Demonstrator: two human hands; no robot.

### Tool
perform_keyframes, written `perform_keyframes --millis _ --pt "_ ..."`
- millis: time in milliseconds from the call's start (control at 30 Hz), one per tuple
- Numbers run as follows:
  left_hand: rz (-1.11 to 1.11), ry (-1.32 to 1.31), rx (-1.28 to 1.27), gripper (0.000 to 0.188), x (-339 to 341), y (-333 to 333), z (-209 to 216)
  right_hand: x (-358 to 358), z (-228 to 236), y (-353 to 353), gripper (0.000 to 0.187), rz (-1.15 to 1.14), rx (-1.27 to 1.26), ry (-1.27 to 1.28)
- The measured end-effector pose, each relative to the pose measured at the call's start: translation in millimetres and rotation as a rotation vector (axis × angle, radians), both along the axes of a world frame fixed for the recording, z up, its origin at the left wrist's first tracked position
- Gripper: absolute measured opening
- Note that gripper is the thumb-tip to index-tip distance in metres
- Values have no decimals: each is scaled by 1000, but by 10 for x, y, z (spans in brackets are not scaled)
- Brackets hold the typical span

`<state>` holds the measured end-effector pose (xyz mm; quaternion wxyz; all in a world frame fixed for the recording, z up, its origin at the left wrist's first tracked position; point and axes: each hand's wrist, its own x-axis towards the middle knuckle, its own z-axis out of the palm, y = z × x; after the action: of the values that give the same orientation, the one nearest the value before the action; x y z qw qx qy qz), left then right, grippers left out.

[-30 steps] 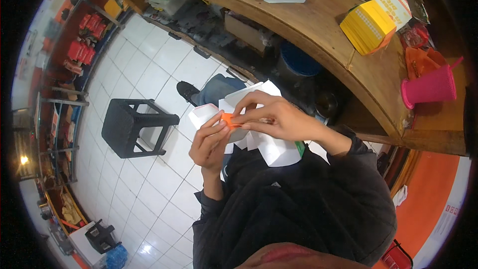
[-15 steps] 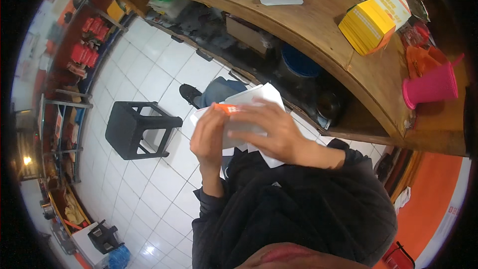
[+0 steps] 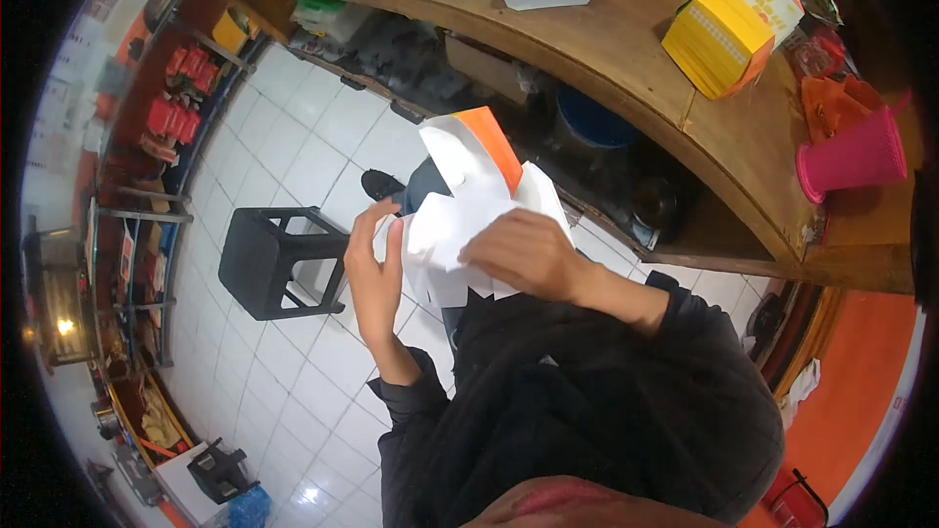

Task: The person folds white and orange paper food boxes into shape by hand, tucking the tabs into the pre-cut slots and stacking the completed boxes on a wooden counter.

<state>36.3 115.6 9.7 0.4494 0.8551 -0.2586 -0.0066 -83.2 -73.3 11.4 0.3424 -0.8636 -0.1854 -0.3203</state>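
Handling wht cardboard (image 3: 445, 230), 2 hands (image 3: 528, 256), 1 orng panel (image 3: 495, 149)

Floor (image 3: 274, 381): brightly lit white tile, a glare patch near the lower edge.
Light (image 3: 66, 326): small warm glow at far left, blown out at its core.
Counter (image 3: 626, 24): well lit on top, bowed by the lens, deep shadow beneath.
Card (image 3: 430, 230): bright, its folds washed pale.
Right hand (image 3: 528, 254): slightly soft.
Shelves (image 3: 132, 307): bent, hazy toward the rim.
Corners: black.
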Motion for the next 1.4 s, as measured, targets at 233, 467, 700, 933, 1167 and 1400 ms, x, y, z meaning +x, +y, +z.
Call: perform_keyframes --millis 233,467,700,933,1167,1400 --pt "-260 123 -398 37 -240 -93 -69 146 327 -112 22 -76 205 118" --pt "-162 -305 -592 24 -527 -396 92 115 568 -90 20 -169 332 171" --pt "33 -485 -239 14 -545 -331 255 175 550 -111 19 111 412 142" --pt "-96 -170 -576 6 -549 -289 187 302 452 44 22 314 426 52" --pt "-74 -150 -680 10 -552 -205 118 337 451 84 21 321 342 191" --pt "144 -30 -585 14 -658 -143 288 331 473 131 20 329 320 61"
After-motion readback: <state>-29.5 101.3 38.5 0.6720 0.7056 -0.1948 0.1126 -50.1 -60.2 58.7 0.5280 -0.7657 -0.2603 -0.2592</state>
